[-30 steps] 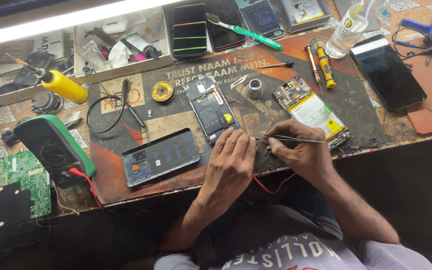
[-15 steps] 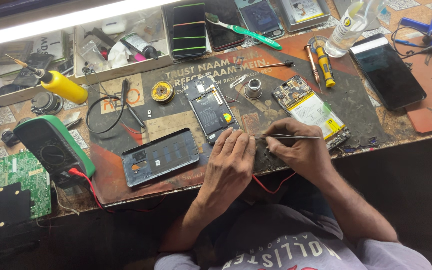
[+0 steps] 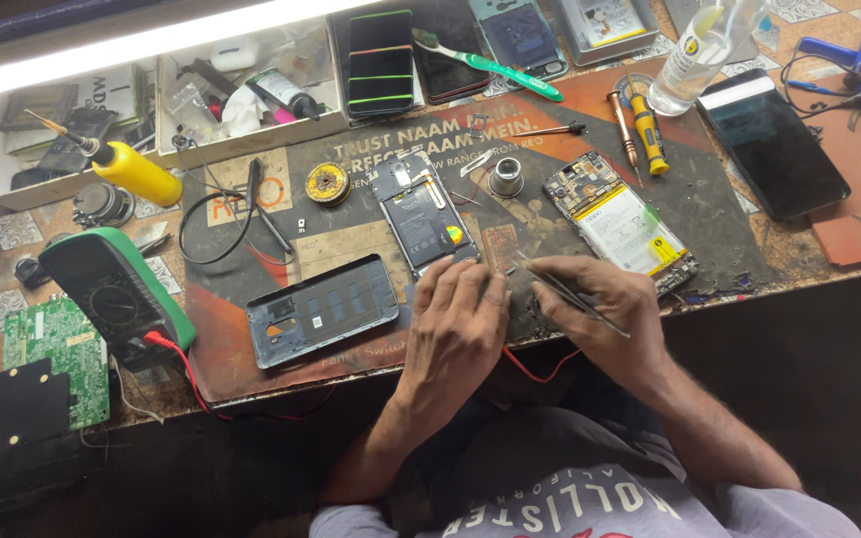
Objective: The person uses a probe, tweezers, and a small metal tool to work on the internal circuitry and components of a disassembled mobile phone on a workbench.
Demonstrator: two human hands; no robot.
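Circuit board (image 3: 55,351), green and flat, is lying at the bench's left edge, with a green-cased multimeter (image 3: 117,291) sitting at its 1 o'clock, red lead trailing. One yellow squeeze bottle (image 3: 135,171) with a needle tip is lying at the meter's 12 o'clock. One grey plastic phone back cover (image 3: 322,310), rectangular and hollowed, is resting on the worn rubber mat (image 3: 710,199). Two opened phones are showing: one dark-bodied phone (image 3: 422,213) at the cover's 1 o'clock, one white-battery phone (image 3: 620,221) further right. Left hand (image 3: 455,324) is lying palm down, fingers close together and curled, pressing the mat just below the dark phone's lower end. Right hand (image 3: 605,309) is pinching thin metal tweezers (image 3: 568,294), tips pointing to 10 o'clock toward a small brown board (image 3: 499,246). One glossy black phone (image 3: 772,140) is lying at far right.
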